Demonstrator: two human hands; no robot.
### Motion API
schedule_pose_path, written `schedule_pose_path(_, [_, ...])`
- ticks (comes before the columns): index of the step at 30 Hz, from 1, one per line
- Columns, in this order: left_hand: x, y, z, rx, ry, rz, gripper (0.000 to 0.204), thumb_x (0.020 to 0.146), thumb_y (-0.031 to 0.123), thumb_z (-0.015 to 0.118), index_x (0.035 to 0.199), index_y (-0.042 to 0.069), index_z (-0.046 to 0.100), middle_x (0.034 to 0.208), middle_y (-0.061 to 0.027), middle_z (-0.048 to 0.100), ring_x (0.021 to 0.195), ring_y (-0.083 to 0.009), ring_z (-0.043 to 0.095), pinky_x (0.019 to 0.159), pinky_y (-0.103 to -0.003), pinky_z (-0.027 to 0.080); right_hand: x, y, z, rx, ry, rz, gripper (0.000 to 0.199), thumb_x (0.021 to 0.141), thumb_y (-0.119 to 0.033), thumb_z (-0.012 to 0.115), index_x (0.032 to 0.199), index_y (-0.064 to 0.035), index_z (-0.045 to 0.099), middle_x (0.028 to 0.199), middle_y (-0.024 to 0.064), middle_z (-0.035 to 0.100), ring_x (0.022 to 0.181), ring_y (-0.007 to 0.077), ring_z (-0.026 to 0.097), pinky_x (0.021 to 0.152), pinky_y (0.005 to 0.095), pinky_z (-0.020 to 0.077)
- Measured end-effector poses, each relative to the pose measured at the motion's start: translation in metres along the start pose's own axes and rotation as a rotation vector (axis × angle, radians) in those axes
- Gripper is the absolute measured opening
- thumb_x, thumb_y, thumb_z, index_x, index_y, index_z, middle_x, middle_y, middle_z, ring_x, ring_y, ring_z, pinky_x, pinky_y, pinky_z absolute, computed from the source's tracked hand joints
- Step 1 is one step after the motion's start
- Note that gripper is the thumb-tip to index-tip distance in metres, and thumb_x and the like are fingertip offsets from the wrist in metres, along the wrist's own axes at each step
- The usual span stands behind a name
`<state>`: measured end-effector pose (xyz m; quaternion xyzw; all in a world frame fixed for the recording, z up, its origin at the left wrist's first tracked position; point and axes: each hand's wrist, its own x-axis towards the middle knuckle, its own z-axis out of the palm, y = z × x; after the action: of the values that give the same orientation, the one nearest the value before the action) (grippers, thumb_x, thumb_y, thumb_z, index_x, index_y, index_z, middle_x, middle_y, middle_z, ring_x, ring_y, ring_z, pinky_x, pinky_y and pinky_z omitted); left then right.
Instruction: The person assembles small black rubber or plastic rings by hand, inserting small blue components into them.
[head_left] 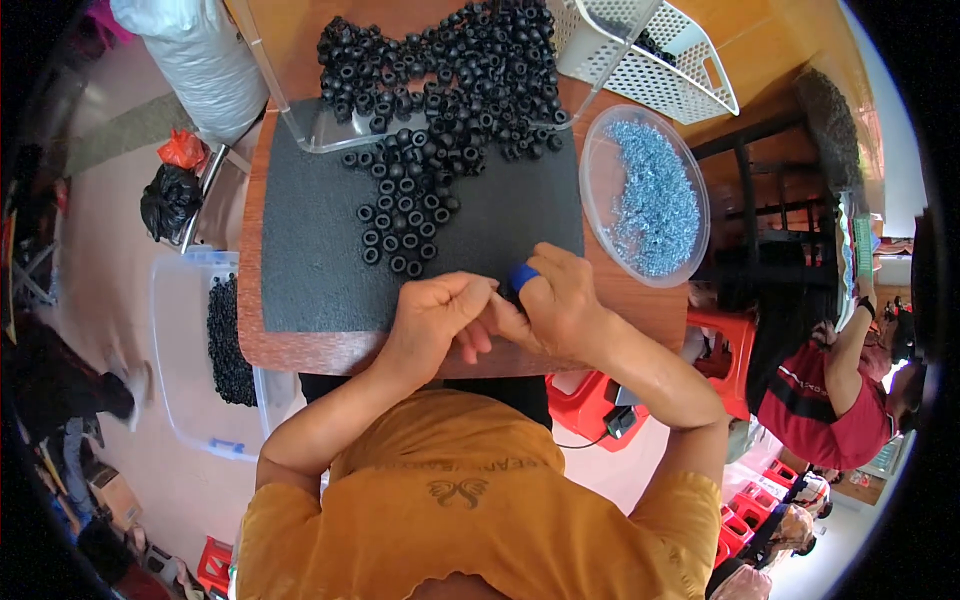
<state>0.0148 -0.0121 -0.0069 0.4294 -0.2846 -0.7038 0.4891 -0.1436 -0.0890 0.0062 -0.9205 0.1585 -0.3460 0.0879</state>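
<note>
**Small wooden table, pretty packed**

So it's a brown wooden table (300, 345) with a dark grey mat (310, 250) covering most of the top. Loose black rubber rings (400, 215) sit scattered on the mat. A clear plastic tray (300, 125) heaped with more rings lies at the far edge. Just right of the mat there's a clear oval dish (690, 175) of small bluish metal bits.
</note>
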Motion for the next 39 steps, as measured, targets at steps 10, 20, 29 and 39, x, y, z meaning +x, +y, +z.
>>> schedule_pose_path(10, [-0.001, 0.013, -0.008, 0.498, 0.178, 0.385, 0.018, 0.088, 0.012, 0.055, 0.100, -0.001, 0.061, 0.075, -0.0080, 0.062, 0.058, -0.0131, 0.057, 0.050, -0.024, 0.045, 0.035, 0.051, -0.071, -0.349, 0.187, 0.208, 0.028, 0.068, -0.009, 0.070, 0.057, -0.0030, 0.045, 0.052, 0.0143, 0.043, 0.043, 0.0301, 0.045, 0.040, 0.0400, 0.0354])
schedule_pose_path(20, [0.087, 0.067, -0.025, 1.574, 0.311, 1.087, 0.031, 0.069, 0.001, 0.064, 0.099, 0.003, 0.060, 0.105, -0.0128, 0.057, 0.082, -0.0285, 0.053, 0.070, -0.036, 0.046, 0.111, 0.192, -0.133, -0.790, 0.165, 0.524, 0.048, 0.070, -0.038, 0.069, 0.074, 0.0085, 0.058, 0.070, 0.0244, 0.060, 0.069, 0.0410, 0.058, 0.066, 0.0463, 0.0459])
schedule_pose_path(29, [0.085, 0.047, -0.020, 1.584, 0.081, 1.133, 0.030, 0.062, -0.002, 0.059, 0.092, 0.000, 0.062, 0.093, -0.0112, 0.054, 0.076, -0.0246, 0.046, 0.067, -0.033, 0.040, 0.057, 0.119, -0.096, -0.457, 0.205, 0.465, 0.022, 0.072, -0.016, 0.067, 0.072, 0.0025, 0.054, 0.069, 0.0195, 0.054, 0.068, 0.0376, 0.052, 0.062, 0.0454, 0.0409])
schedule_pose_path(39, [0.065, 0.049, -0.016, 1.525, 0.028, 1.111, 0.019, 0.059, 0.001, 0.068, 0.077, 0.003, 0.064, 0.098, -0.0116, 0.062, 0.088, -0.0260, 0.056, 0.076, -0.038, 0.041, -0.012, 0.092, -0.084, -0.168, 0.058, 0.623, 0.013, 0.069, 0.002, 0.067, 0.078, -0.0002, 0.057, 0.072, 0.0117, 0.051, 0.064, 0.0259, 0.053, 0.057, 0.0342, 0.0418])
